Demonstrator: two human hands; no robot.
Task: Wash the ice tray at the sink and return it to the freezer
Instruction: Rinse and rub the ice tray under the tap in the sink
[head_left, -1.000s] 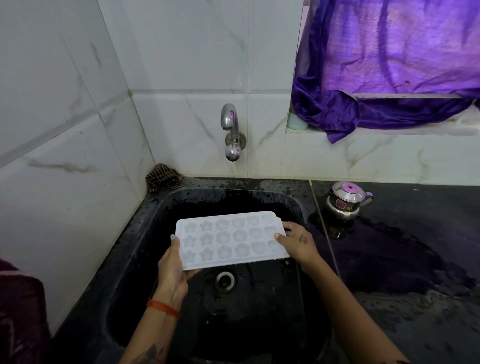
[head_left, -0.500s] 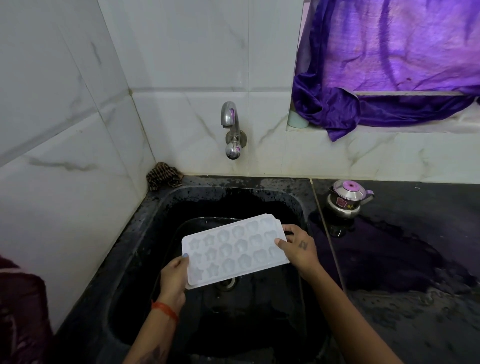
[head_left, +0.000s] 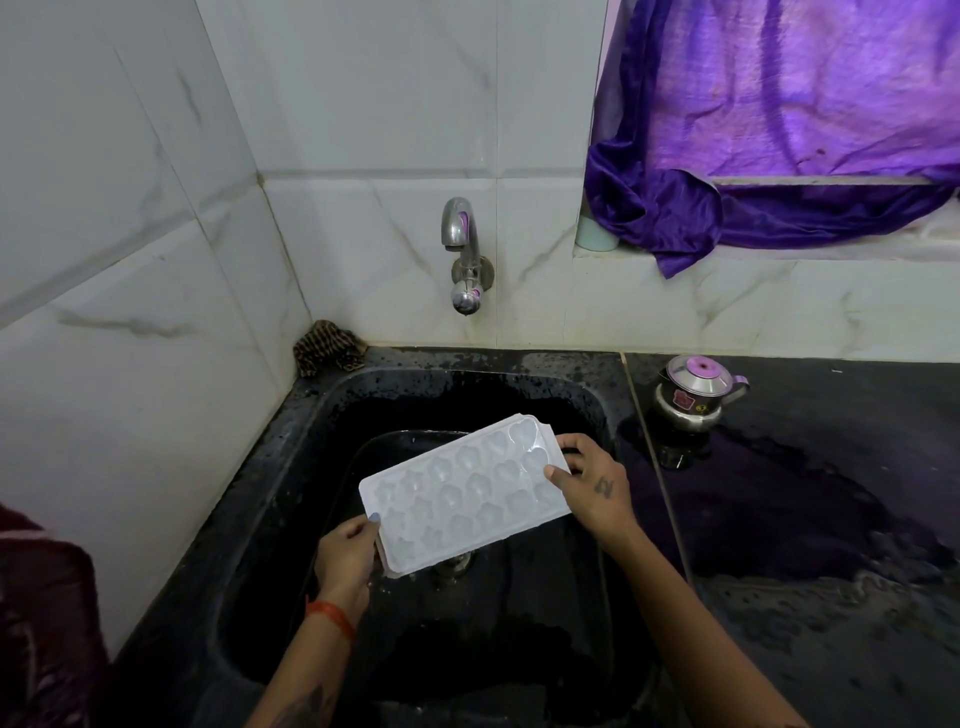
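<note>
A white plastic ice tray (head_left: 462, 493) with star and flower shaped cups hangs tilted over the black sink (head_left: 322, 431), its right end higher than its left. My left hand (head_left: 345, 558) grips the tray's lower left corner. My right hand (head_left: 592, 480) holds the upper right end, thumb on top. A chrome tap (head_left: 462, 254) sticks out of the tiled wall behind the sink; no water runs from it. The drain shows just under the tray's near edge.
A small steel kettle (head_left: 693, 395) with a pink lid stands on the wet black counter (head_left: 831, 519) to the right. A brown scrub cloth (head_left: 324, 348) lies in the sink's back left corner. Purple cloth (head_left: 753, 156) hangs over the window ledge. White tiled walls close the left and back.
The tray has tipped from nearly level to slanted, its left end dropping and its right end rising. My left hand moved lower and toward me; my right hand stayed at the right end.
</note>
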